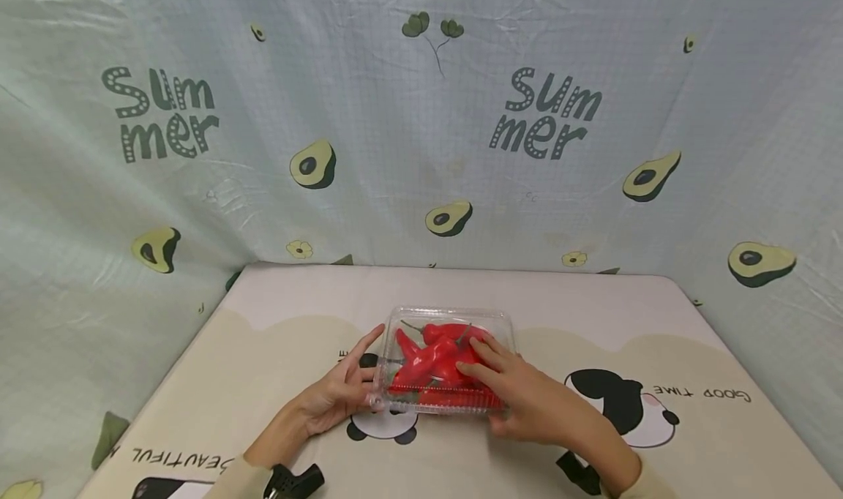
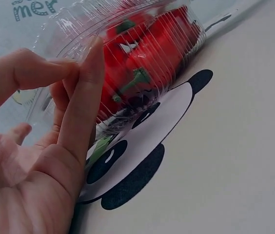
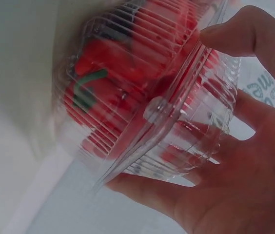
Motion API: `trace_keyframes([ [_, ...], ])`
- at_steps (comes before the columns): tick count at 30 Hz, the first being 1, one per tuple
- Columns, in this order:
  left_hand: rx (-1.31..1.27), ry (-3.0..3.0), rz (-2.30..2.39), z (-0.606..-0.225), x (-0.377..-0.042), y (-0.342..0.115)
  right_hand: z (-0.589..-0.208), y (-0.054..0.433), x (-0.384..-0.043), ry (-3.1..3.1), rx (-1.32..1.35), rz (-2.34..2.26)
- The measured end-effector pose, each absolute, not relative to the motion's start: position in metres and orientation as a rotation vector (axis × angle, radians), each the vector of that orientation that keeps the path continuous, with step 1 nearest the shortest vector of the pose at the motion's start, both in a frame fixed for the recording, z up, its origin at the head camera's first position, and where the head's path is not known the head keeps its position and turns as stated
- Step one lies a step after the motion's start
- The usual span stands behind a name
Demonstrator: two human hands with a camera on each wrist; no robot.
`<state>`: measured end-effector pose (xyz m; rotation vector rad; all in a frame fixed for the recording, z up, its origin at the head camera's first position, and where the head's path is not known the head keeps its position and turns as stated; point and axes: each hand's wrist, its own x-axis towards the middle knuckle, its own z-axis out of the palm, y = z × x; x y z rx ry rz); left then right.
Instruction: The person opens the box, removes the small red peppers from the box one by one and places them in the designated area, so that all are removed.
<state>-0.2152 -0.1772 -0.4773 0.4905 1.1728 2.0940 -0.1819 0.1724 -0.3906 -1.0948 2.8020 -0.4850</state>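
A clear plastic clamshell container [image 1: 450, 313] holding several red peppers [image 1: 426, 360] with green stems sits on the table at the centre of the head view. At its front left corner my left hand [image 1: 337, 391] pinches the rim; in the left wrist view the thumb and a finger meet at the edge of the container [image 2: 176, 46]. My right hand [image 1: 527, 398] grips the right side, its fingers spread over the top. From the right wrist, the thumb presses near the rim of the container [image 3: 149, 134] and the other fingers curve round its smooth half.
A pale tablecloth [image 1: 276, 367] with printed animals and lettering covers the table. Behind and at both sides hangs a light curtain [image 1: 382, 118] printed with avocados. A black strap [image 1: 579, 473] lies at the right wrist, a black device [image 1: 294, 481] at the left.
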Motion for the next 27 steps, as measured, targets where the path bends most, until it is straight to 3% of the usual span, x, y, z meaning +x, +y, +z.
trace_keyframes([
  [27,0.537,1.224,2.079,-0.4807,-0.2178,-0.1772,-0.39,0.1752,-0.1809,2.803,-1.095,-0.412],
])
